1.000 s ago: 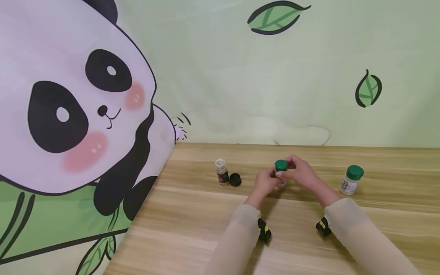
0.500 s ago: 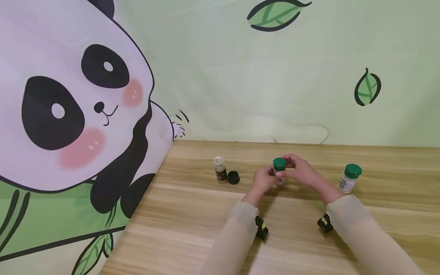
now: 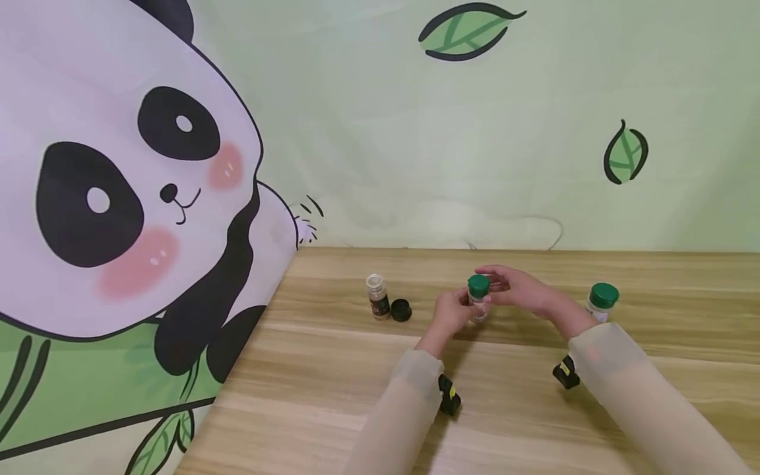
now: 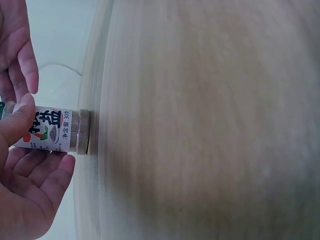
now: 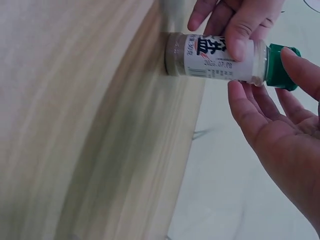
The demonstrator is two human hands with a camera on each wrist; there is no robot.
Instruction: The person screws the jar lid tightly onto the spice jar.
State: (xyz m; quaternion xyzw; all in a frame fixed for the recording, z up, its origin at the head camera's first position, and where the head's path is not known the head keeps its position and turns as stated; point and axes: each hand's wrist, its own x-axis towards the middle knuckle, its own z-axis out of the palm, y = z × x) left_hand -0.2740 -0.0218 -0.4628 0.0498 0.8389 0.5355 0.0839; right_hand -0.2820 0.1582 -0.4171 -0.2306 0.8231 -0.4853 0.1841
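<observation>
My left hand (image 3: 451,313) grips a small seasoning bottle (image 4: 55,131) round its labelled body, thumb on one side and fingers on the other. The bottle stands upright with its base right at the wooden table. On its top sits a green cap (image 3: 478,285). Beside that cap is my right hand (image 3: 524,290), its fingers loosely extended behind it. The right wrist view shows the right thumb close over the green cap (image 5: 282,67), fingers spread below the bottle's neck and not curled round it.
To the left stand an uncapped glass spice bottle (image 3: 378,300) with a dark label and, next to it, a black cap (image 3: 400,310). On the right a larger green-lidded jar (image 3: 603,297) is partly hidden by my right forearm. A panda-printed backdrop (image 3: 380,165) borders the table.
My right hand's fingers have loosened and spread away from the green cap, and its forearm has shifted right, now covering part of the jar. My left hand keeps its hold on the bottle.
</observation>
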